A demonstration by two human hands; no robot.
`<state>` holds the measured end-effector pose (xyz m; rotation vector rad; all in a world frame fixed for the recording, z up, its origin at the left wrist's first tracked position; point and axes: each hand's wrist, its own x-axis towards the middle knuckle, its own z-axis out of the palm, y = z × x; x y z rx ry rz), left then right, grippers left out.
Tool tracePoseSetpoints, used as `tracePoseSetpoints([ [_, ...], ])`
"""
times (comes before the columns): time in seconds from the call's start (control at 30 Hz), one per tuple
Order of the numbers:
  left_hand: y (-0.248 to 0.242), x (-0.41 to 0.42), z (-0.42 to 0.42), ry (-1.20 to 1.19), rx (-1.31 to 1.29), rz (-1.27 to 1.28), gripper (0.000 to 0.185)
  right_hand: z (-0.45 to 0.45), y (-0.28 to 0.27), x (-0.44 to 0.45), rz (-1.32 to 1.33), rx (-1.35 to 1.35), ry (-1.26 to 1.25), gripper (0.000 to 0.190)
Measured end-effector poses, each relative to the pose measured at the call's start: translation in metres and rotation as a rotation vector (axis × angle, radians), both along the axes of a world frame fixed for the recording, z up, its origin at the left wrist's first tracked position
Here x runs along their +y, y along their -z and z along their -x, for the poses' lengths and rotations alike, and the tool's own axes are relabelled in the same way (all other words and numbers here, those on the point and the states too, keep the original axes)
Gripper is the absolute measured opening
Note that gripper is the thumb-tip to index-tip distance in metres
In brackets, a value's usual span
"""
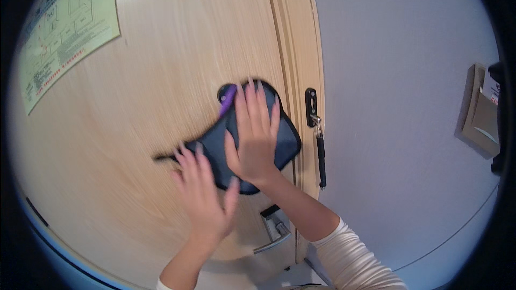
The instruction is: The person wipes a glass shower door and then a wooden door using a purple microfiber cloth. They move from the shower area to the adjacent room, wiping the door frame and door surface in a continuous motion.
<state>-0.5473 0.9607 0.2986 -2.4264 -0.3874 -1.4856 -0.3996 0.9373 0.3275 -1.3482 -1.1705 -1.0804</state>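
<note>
A dark blue fabric piece with black edging [288, 137] lies against a wooden door [169, 68]. My right hand [256, 141] presses flat on its upper part, fingers stretched upward. Over its lower left edge is my left hand [203, 189], somewhat blurred, with its fingers and thumb apart; whether it touches the fabric I cannot tell. A thin black end [163, 157] sticks out to the left. Beside the fabric's top left edge a purple strip [228, 98] shows, partly over a round black door fitting [221, 96].
A metal lever handle [278, 239] is below my right hand. On the door frame, a black latch plate [311, 102] carries a hanging black-sleeved strap [321, 161]. A printed yellow sheet [76, 36] is at upper left; a beige wall holder [477, 117] is at right.
</note>
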Motion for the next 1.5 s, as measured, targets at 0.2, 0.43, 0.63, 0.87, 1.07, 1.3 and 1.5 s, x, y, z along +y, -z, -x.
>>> tracePoseSetpoints([
  [0.2,0.074,-0.015,-0.039,-0.091,0.151,-0.007,0.077,-0.032,0.119,-0.028,0.138,0.079,0.109,0.074],
  [0.43,0.115,-0.02,-0.05,-0.226,0.134,-0.024,0.069,-0.037,0.165,-0.031,0.058,0.462,0.205,0.075],
  [0.63,0.128,-0.015,-0.059,-0.175,0.11,0.032,0.063,-0.087,0.116,-0.052,-0.01,0.061,0.025,0.061],
  [0.87,0.154,-0.012,-0.055,-0.183,0.145,-0.005,0.06,-0.071,0.185,-0.055,0.02,0.187,0.111,0.052],
  [1.07,0.15,0.011,0.006,-0.279,0.275,0.171,0.073,-0.006,0.189,-0.034,0.302,0.023,-0.056,0.058],
  [1.3,0.022,0.006,0.087,-0.531,0.041,0.142,0.076,0.063,0.036,0.006,0.388,-0.227,-0.196,0.066],
  [1.5,-0.026,0.013,0.033,0.044,-0.188,0.205,0.075,0.056,-0.04,0.027,0.091,-0.266,-0.012,0.071],
])
